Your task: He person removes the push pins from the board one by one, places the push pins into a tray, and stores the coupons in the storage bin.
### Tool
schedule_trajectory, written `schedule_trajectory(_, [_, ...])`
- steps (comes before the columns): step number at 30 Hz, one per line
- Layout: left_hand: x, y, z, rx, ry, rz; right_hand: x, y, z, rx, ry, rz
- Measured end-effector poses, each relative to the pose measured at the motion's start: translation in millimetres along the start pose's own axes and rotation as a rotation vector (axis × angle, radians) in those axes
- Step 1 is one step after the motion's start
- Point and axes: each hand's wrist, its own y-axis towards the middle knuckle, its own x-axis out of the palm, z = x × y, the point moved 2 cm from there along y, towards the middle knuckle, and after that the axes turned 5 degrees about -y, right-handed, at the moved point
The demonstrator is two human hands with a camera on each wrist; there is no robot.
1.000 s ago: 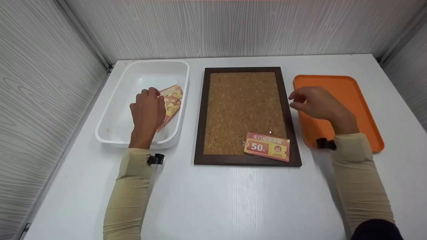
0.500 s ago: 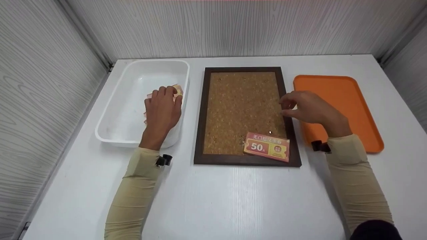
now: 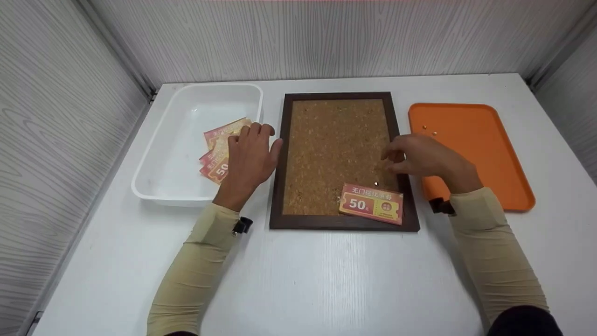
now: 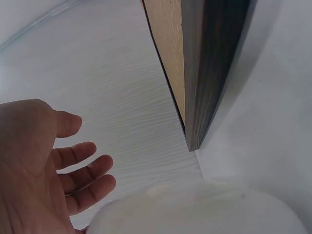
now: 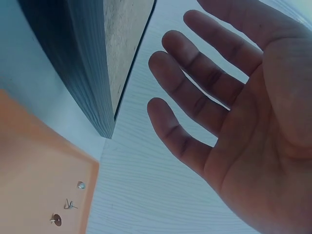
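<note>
In the head view my left hand (image 3: 254, 158) hovers over the right rim of the white bin (image 3: 151, 154), between bin and corkboard. Its fingers are loosely bent, with nothing in them in the left wrist view. Several pink-and-yellow coupons (image 3: 215, 164) lie fanned in the bin, partly hidden by that hand. My right hand (image 3: 431, 158) is over the right frame edge of the corkboard (image 3: 336, 149); the right wrist view shows its palm (image 5: 263, 131) bare and fingers apart. A coupon (image 3: 371, 204) marked 50 lies across the board's lower right corner, with a shiny pin (image 3: 376, 184) at its top edge.
An orange tray (image 3: 471, 140) stands right of the corkboard. Small metal pushpins (image 5: 56, 220) lie on it. White table (image 3: 298, 280) surface extends in front, and grey wood-grain panels (image 3: 298, 42) rise behind and at the sides.
My left hand has moved right, from over the coupons to the bin's rim, uncovering more of them. The right hand has shifted left from the tray to the board's edge, uncovering pins.
</note>
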Motion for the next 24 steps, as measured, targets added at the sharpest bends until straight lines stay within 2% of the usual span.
schedule_trajectory(5, [7.9,-1.1,20.3,0.096,0.052,-0.008,5.7,1.6,-4.4,0.012,0.037,-0.058])
schedule_trajectory(8, [15.1,-3.0,33.7,0.143,0.069,-0.049,9.2,3.4,-8.0,0.020,0.058,-0.097])
schedule_trajectory(15, [35.3,-6.4,63.4,0.167,0.055,-0.244,18.0,8.0,-17.5,0.068,0.095,-0.225])
schedule_trajectory(18, [42.5,-8.3,71.9,0.183,0.056,-0.289,21.1,9.4,-21.0,0.079,0.085,-0.252])
schedule_trajectory(24, [51.0,-12.7,81.0,0.227,0.061,-0.331,22.0,10.6,-24.8,0.062,0.068,-0.261])
